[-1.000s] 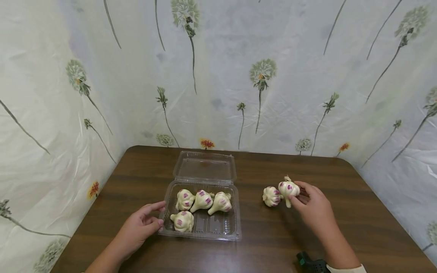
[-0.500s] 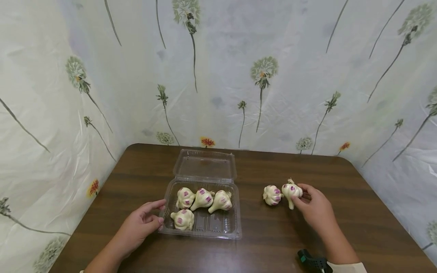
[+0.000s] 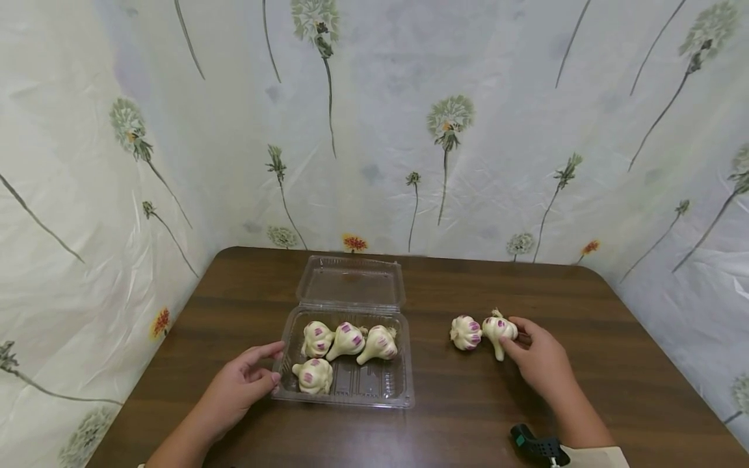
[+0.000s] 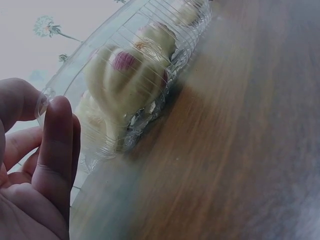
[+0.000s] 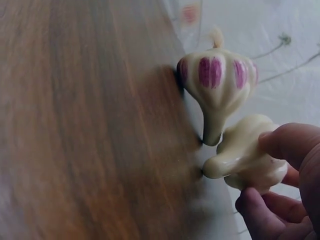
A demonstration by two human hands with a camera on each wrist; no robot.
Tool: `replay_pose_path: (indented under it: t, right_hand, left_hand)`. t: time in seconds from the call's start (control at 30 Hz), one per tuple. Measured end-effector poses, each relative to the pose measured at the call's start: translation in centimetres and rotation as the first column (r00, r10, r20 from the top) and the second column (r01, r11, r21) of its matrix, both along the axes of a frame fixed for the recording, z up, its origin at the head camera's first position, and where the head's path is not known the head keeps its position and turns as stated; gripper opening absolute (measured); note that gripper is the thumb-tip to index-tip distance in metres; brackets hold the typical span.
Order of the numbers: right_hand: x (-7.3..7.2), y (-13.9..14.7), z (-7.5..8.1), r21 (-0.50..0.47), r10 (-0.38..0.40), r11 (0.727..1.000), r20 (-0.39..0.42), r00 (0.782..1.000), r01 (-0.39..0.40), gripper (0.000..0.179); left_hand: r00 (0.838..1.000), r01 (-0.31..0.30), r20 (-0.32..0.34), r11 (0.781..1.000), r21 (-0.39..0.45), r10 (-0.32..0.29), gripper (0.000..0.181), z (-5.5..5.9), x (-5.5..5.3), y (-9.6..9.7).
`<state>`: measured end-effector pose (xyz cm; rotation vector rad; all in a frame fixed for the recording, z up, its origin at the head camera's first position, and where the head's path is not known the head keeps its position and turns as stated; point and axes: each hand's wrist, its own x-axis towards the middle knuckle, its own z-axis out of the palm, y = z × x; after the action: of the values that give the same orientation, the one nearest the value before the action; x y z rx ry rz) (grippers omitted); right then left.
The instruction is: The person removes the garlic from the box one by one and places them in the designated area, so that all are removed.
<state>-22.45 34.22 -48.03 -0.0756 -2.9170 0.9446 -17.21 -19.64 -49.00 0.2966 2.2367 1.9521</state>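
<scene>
On the right of the head view, my right hand point(image 3: 541, 356) holds a garlic bulb point(image 3: 499, 329) between thumb and fingers, its stem toward me. Just left of it lies a second garlic bulb point(image 3: 465, 333); the right wrist view shows the held bulb point(image 5: 255, 150) close against the stem of that other bulb point(image 5: 218, 75). My left hand point(image 3: 234, 390) pinches the left rim of a clear plastic clamshell box point(image 3: 374, 402), as the left wrist view shows at the box edge point(image 4: 43, 102). Several garlic bulbs sit inside, three along the back and one at front left.
The box's lid point(image 3: 351, 283) lies open toward the back of the brown wooden table point(image 3: 445, 416). A black wrist device point(image 3: 537, 447) is at my right wrist. Behind the table hangs a dandelion-patterned sheet point(image 3: 374, 130).
My right hand has shifted the garlic bulb slightly right and lowered it beside the other loose bulb. My left hand stays at the box rim.
</scene>
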Motion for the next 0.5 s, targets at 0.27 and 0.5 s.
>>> replay_pose_path:
  t: [0.27,0.5]
  right_hand:
    - [-0.05,0.02,-0.3,0.038,-0.001,0.999,0.005,1.0,0.001,0.071]
    - [-0.13,0.13,-0.48,0.03,-0.002,1.0,0.027,1.0,0.001,0.072]
  left_hand:
    - [1.0,0.01,-0.005,1.0,-0.006,-0.011,0.057,0.04,0.02,-0.02]
    - [1.0,-0.005,0.023,1.0,-0.012,0.005,0.057,0.09,-0.02,0.04]
